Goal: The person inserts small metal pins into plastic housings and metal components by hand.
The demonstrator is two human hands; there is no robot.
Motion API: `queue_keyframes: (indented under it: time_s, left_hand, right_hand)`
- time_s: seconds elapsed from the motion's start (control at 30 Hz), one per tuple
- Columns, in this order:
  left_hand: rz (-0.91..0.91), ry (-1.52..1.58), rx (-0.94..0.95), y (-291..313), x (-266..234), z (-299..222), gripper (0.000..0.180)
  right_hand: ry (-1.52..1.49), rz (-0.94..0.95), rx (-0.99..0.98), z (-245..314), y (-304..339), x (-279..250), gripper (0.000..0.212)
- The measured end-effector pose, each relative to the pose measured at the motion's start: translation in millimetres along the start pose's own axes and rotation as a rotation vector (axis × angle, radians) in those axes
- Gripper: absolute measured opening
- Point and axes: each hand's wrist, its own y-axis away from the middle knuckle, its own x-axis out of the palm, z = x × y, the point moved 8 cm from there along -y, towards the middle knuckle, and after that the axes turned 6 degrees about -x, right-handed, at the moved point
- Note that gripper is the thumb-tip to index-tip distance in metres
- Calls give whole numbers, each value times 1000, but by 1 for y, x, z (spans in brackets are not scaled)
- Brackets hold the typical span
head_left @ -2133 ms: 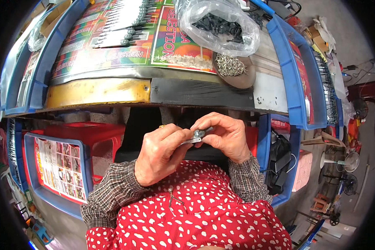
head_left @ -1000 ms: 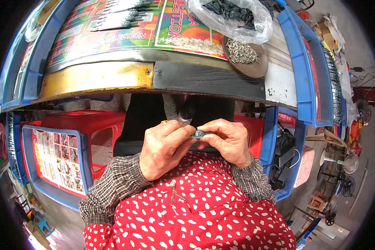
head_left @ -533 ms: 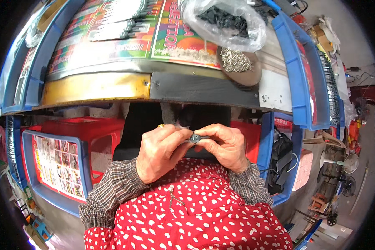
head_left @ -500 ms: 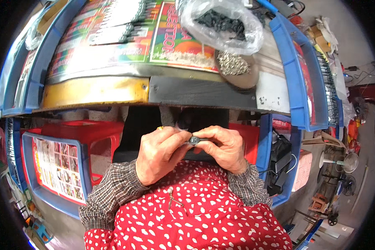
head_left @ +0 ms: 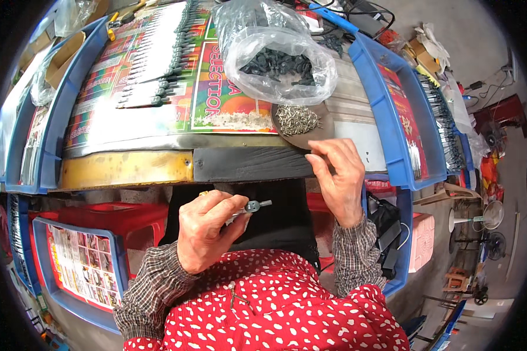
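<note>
Pinched between the thumb and fingers of my left hand (head_left: 208, 229) is a small dark grey fitting (head_left: 253, 206) with a short metal pin sticking out to the right. It hangs over my lap, in front of the table's near edge. My right hand (head_left: 342, 184) is raised at that edge, thumb and forefinger apart, with nothing visible in it. Just beyond its fingertips lies a round brown dish (head_left: 302, 139) heaped with small silvery screws (head_left: 297, 119). Behind the dish, an open clear plastic bag (head_left: 249, 88) holds many small black parts (head_left: 281, 67).
A row of metal rods with dark ends (head_left: 161, 58) lies on the colourful printed table cover (head_left: 208, 111). Blue bins flank the table at left (head_left: 70, 88) and right (head_left: 372, 76). Red stools (head_left: 117, 219) stand below, with another blue crate (head_left: 120, 263) on the left.
My hands have parted. The right has let go of the fitting and moved up and right toward the dish of screws; the left keeps the fitting, slightly lower and to the left.
</note>
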Motion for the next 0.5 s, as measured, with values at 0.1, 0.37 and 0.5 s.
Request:
queue_keyframes:
  time_s: [0.1,0.37,0.5]
  left_hand:
    - [-18,-33,0,0,-4,2,27]
    - [1,-69,-33,-1,-5,7,26]
    - [8,-75,-42,0,-4,8,26]
  right_hand:
    - [120,-7,-69,-2,-8,2,27]
    - [172,70,-29,-17,-4,18,38]
    - [160,73,-23,-16,-4,17,37]
